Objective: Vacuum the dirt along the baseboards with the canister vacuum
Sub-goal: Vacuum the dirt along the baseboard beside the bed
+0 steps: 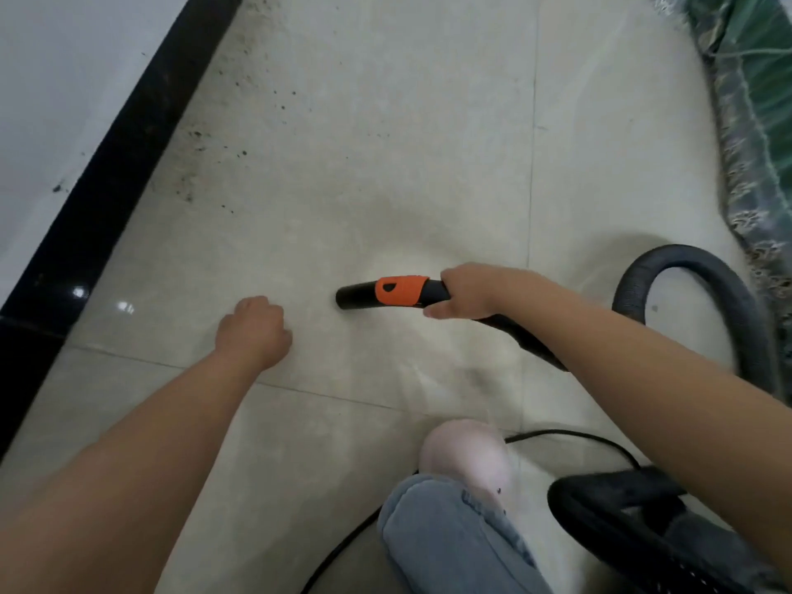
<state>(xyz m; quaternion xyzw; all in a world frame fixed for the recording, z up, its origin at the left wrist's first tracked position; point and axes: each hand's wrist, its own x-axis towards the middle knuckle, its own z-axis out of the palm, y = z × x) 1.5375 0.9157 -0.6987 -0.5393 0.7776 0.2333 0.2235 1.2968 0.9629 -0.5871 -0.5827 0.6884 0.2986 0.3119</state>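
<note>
Right hand [465, 293], fingers curled round the black hose handle [433, 291] behind its orange collar [400, 290], open nozzle end [345, 298] aimed left toward the baseboard [111, 173]. Dirt specks [193, 165] lie beside the baseboard, well ahead of the nozzle. Left hand [253, 332] hovers, fingers curled, holding nothing. Hose [703, 272] loops back right, leaving slack to reach.

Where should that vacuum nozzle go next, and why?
Probably forward and to the left, toward the black baseboard. The right hand holds the hose handle with its open end over bare tile, while the dark dirt specks lie farther ahead along the baseboard. The left hand holds nothing.
</note>
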